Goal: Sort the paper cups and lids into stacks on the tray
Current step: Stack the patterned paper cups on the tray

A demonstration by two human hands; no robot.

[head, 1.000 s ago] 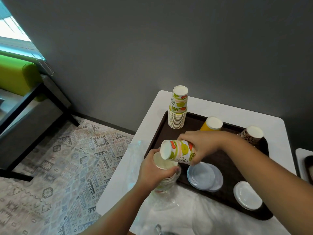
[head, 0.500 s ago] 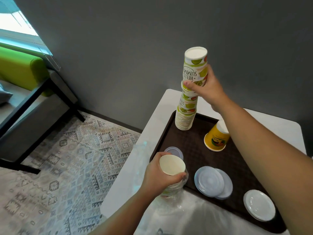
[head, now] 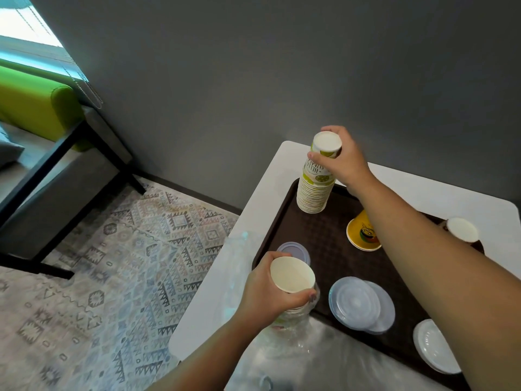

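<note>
A dark brown tray (head: 318, 249) lies on a white table (head: 262, 198). At its far left corner stands an upside-down stack of fruit-print paper cups (head: 314, 190). My right hand (head: 342, 159) grips the top cup of that stack (head: 327, 145). My left hand (head: 267, 292) holds a stack of upright cups (head: 293, 277) still in a clear plastic sleeve, at the tray's near left edge. Clear lids (head: 358, 301) lie overlapped on the tray, a small lid (head: 291, 248) sits behind my left hand, and a white lid (head: 434, 345) lies at the near right.
An upside-down yellow cup (head: 361, 232) and a brown patterned cup (head: 462, 230) stand on the tray under and beyond my right arm. Crumpled clear plastic (head: 296, 348) covers the table's near side. A patterned rug (head: 127, 263) and a green bench (head: 36, 108) lie to the left.
My right hand has carried the fruit-print cup from above my left hand's stack to the far stack and pushed it down onto it. My left hand stayed in place.
</note>
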